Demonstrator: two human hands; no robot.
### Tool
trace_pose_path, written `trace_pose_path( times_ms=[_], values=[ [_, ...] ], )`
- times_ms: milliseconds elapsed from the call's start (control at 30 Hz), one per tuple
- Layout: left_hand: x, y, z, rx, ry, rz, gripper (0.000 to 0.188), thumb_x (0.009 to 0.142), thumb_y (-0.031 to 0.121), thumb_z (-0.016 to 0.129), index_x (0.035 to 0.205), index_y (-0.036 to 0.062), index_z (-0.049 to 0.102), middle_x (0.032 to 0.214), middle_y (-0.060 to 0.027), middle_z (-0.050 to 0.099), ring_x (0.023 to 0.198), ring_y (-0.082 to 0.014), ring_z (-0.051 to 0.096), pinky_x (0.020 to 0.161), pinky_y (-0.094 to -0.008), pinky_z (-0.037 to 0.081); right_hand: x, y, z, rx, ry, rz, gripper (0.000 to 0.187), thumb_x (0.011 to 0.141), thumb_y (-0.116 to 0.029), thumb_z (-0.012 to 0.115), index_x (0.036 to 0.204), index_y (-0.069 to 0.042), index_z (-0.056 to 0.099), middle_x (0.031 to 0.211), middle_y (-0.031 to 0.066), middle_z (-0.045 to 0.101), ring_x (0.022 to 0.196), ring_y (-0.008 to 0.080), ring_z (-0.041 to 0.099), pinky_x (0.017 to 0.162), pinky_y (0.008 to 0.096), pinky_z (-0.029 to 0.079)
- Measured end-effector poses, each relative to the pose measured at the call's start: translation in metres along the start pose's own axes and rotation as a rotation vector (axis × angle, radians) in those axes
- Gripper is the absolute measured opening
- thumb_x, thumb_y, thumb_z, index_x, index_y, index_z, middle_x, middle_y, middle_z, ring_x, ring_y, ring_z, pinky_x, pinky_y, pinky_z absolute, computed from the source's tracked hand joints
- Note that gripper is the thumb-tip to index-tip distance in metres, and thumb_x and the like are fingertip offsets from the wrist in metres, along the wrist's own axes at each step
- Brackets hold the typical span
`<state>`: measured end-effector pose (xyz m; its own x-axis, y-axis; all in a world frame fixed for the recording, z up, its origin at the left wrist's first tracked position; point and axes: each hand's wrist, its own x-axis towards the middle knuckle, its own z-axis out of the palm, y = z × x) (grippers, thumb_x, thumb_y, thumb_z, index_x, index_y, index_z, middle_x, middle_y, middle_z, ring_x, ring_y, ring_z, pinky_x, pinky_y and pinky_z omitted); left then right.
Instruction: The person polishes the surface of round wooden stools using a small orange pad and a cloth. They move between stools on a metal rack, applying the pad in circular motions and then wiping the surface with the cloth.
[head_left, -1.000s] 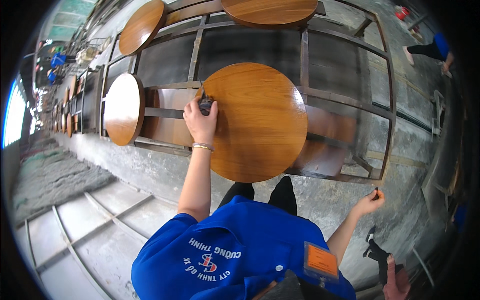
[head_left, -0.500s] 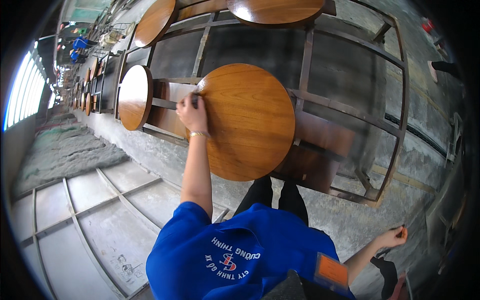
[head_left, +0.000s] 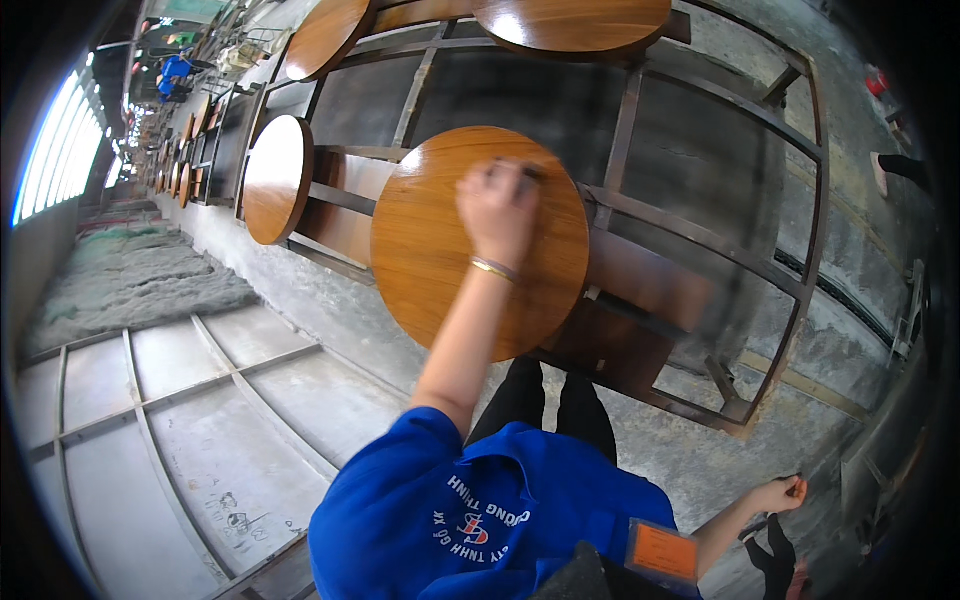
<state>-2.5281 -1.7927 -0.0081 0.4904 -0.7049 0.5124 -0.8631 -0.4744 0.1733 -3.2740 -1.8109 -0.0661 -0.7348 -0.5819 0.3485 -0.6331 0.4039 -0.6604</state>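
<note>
My left hand (head_left: pixel 497 210) is closed around a small dark pad (head_left: pixel 527 178) and rests on a round, glossy brown wooden top (head_left: pixel 430 265). The hand is slightly smeared by motion, and most of the pad is hidden under the fingers. A thin band circles that wrist. The round top lies flat on a dark frame (head_left: pixel 690 225) in front of my legs. Out to the lower right, away from the wood, my right hand (head_left: pixel 780 494) hangs with its fingers curled together; what is in them, if anything, I cannot make out.
More round wooden tops lie on the frame, one at the left (head_left: pixel 275 180) and others at the far side (head_left: pixel 570 22). Brown boards (head_left: pixel 645 285) sit beneath. Pale panels with ribs (head_left: pixel 240 450) spread at lower left. Another person's foot (head_left: pixel 879 175) shows at far right.
My left hand has swept rightward across the round top with the pad, from its left edge to the upper middle. My right hand stays out at the side, fingers still curled.
</note>
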Motion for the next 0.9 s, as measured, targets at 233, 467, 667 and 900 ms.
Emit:
trace_pose_path(
  times_ms=[233, 467, 667, 900],
  values=[
    [0.072, -0.105, 0.007, 0.315, 0.003, -0.582, 0.032, 0.091, 0.036, 0.081, 0.119, 0.0207, 0.077, 0.123, -0.0156, 0.067, 0.113, -0.0377, 0.065, 0.092, -0.0502, 0.057, 0.026, 0.051, -0.052, -0.138, 0.151, 0.134, 0.025, 0.106, -0.01, 0.071, 0.129, -0.001, 0.065, 0.125, 0.018, 0.07, 0.112, 0.0304, 0.072, 0.091, 0.0404, 0.061],
    [0.018, 0.085, 0.032, -0.169, -0.059, 0.121, 0.03, 0.081, 0.026, 0.083, 0.109, 0.0203, 0.075, 0.12, -0.0108, 0.067, 0.112, -0.0342, 0.062, 0.091, -0.0474, 0.053, 0.014, 0.053, -0.024, -0.102, 0.055, 0.2, 0.025, 0.106, -0.009, 0.07, 0.129, -0.001, 0.065, 0.126, 0.0182, 0.069, 0.111, 0.0297, 0.071, 0.091, 0.0418, 0.06],
    [0.068, -0.059, 0.016, 0.147, 0.022, -0.347, 0.028, 0.09, 0.03, 0.081, 0.114, 0.0174, 0.076, 0.114, -0.0162, 0.07, 0.108, -0.0377, 0.066, 0.092, -0.0504, 0.057, 0.028, 0.06, -0.031, -0.09, 0.066, 0.038, 0.024, 0.107, -0.008, 0.069, 0.129, -0.002, 0.065, 0.127, 0.0171, 0.069, 0.112, 0.028, 0.071, 0.09, 0.041, 0.059],
    [0.051, -0.007, 0.015, 0.007, -0.03, -0.272, 0.026, 0.088, 0.029, 0.08, 0.11, 0.017, 0.078, 0.11, -0.0165, 0.069, 0.108, -0.0369, 0.064, 0.09, -0.0507, 0.053, 0.041, 0.088, -0.045, -0.102, 0.157, 0.169, 0.023, 0.107, -0.009, 0.07, 0.128, -0.004, 0.064, 0.124, 0.0165, 0.069, 0.109, 0.0279, 0.07, 0.087, 0.0414, 0.058]
  ],
)
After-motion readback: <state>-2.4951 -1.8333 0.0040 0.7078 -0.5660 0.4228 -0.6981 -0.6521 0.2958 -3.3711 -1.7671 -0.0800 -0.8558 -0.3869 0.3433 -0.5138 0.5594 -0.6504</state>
